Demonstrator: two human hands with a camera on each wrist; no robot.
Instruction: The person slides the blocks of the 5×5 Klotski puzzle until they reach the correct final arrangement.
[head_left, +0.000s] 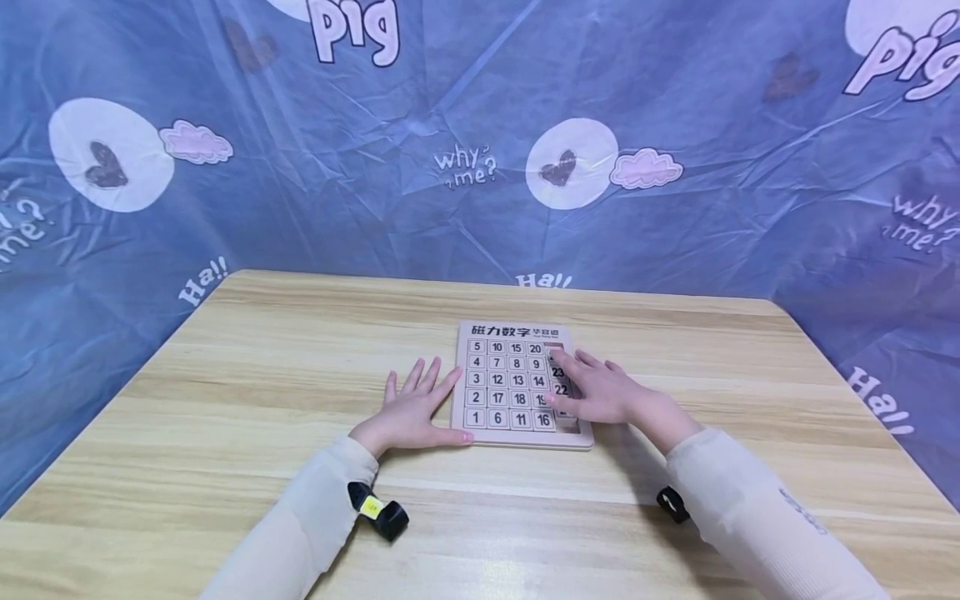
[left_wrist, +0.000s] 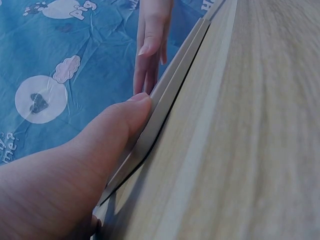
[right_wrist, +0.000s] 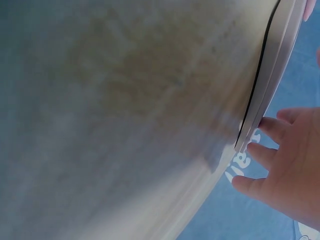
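A flat number sliding puzzle (head_left: pixel 525 439) lies on the table, its white tiles in rows and columns with dark printing along the top. My left hand (head_left: pixel 411 419) is at its left side, fingers spread, the thumb resting on the near left corner. In the left wrist view that thumb (left_wrist: pixel 117 120) lies along the board's edge. My right hand (head_left: pixel 600 390) reaches over the right column, its extended fingers touching the tiles and partly hiding them. Tile 23 (head_left: pixel 558 372) shows between the fingers. Bare strips of the tray show at both ends of this column.
The wood-grain table (head_left: pixel 300 333) surrounds the puzzle on all sides. Behind it hangs a blue printed cloth (head_left: pixel 480 225). A black strap with a small device (head_left: pixel 378 510) sits on the left wrist; another black strap (head_left: pixel 672 504) is at the right sleeve.
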